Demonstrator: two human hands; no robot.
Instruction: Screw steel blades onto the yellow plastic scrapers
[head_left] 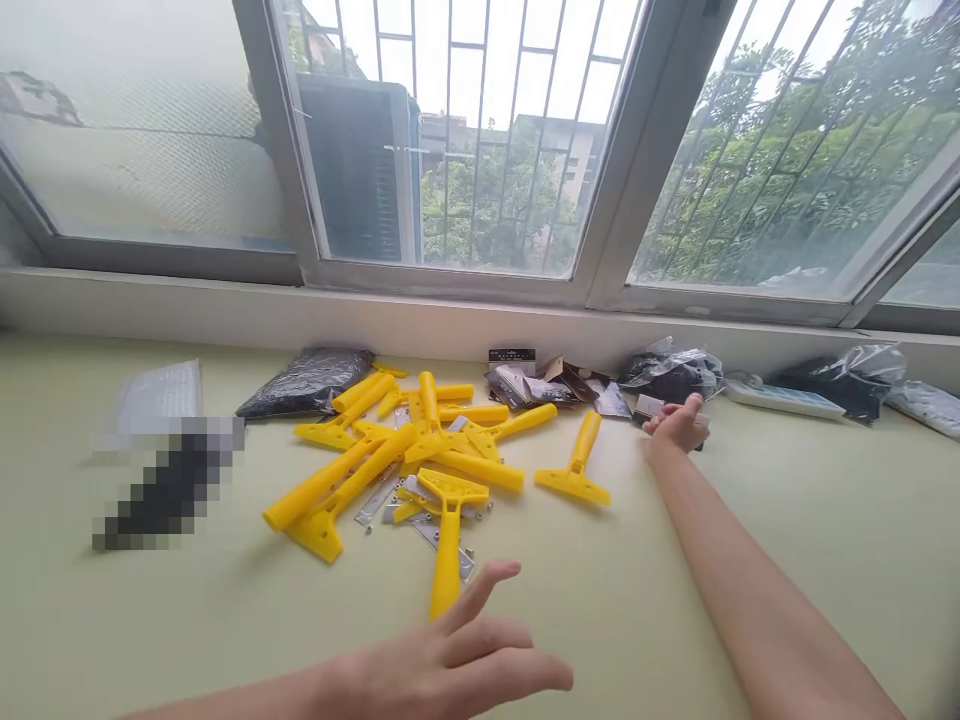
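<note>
My left hand (480, 650) hovers low in the middle with its fingers spread and nothing in them. Just beyond it lies a yellow plastic scraper (448, 540), its handle end partly hidden by my fingers. Farther right, my right hand (679, 425) is closed on a small black-and-white card (649, 409); the hand hides most of the card. A single yellow scraper (577, 465) lies apart, to the left of my right hand. Several more yellow scrapers (375, 475) are heaped in the middle, with flat metal blades (375, 500) and small nuts (470, 552) among them.
Printed cards (555, 385) are piled by the window ledge. Along the back are a wrapped black bag (307, 382), clear bags with dark contents (671, 370) and a flat white case (784, 398). A clear plastic bag (157, 400) and a blurred-out dark patch are on the left.
</note>
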